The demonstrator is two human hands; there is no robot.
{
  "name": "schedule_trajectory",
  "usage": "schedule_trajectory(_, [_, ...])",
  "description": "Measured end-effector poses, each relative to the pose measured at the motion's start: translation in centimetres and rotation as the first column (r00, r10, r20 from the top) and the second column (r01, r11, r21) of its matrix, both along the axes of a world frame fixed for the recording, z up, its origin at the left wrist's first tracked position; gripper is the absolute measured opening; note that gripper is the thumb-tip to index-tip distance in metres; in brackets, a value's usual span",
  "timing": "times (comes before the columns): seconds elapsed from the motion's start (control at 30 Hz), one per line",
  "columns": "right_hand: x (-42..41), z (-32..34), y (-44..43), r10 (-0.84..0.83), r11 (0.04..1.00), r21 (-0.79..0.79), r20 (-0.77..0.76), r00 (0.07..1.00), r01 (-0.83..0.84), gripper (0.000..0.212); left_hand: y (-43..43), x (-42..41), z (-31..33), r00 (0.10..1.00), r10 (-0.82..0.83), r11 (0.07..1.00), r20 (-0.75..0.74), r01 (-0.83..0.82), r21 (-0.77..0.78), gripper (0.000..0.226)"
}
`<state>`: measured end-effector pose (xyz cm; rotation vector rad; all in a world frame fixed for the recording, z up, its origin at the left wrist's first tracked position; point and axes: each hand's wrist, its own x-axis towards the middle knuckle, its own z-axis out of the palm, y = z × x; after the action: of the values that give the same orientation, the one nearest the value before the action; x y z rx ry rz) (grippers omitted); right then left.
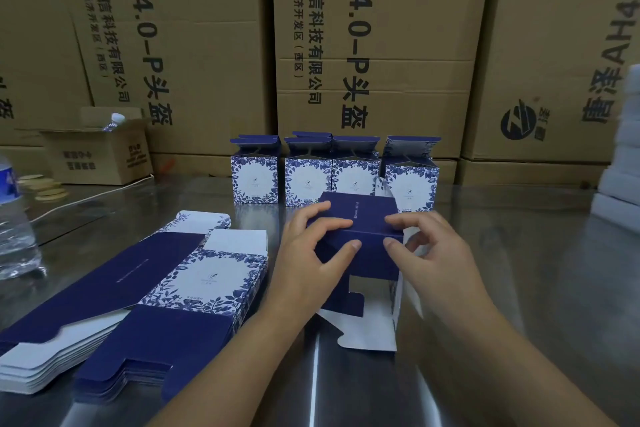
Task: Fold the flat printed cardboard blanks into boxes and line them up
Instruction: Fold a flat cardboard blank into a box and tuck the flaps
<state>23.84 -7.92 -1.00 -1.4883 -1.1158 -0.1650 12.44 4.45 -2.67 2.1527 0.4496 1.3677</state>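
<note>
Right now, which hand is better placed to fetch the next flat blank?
Left. The left hand grips the half-folded box beside the stack of flat blanks; the right hand, on the box's far side, would likely have to cross it.

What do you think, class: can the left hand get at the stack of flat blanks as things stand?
Probably yes: the stack of flat blanks lies beside the left hand, nothing between, though it must first release the half-folded box.

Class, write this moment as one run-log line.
step: folding; left hand: grips half-folded box; right hand: grips same box; finished boxes: row behind; flat blanks: stacked left
</note>
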Motion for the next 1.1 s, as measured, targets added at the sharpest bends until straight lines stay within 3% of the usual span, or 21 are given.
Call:
schedule_trajectory(0.87, [0.20, -0.56, 0.34, -0.089, 0.995, 0.042, 0.082, 0.993, 0.086, 0.028, -0.28, 0.29, 0.39, 0.999, 0.012, 0.995, 0.035, -0.015, 0.098, 0.013])
schedule_trajectory(1.1, [0.21, -0.52, 0.05, -0.176, 0.984, 0.053, 0.218, 0.960, 0.168, 0.018, -0.29, 0.40, 0.35, 0.999, 0.014, 0.993, 0.046, -0.020, 0.116, 0.013])
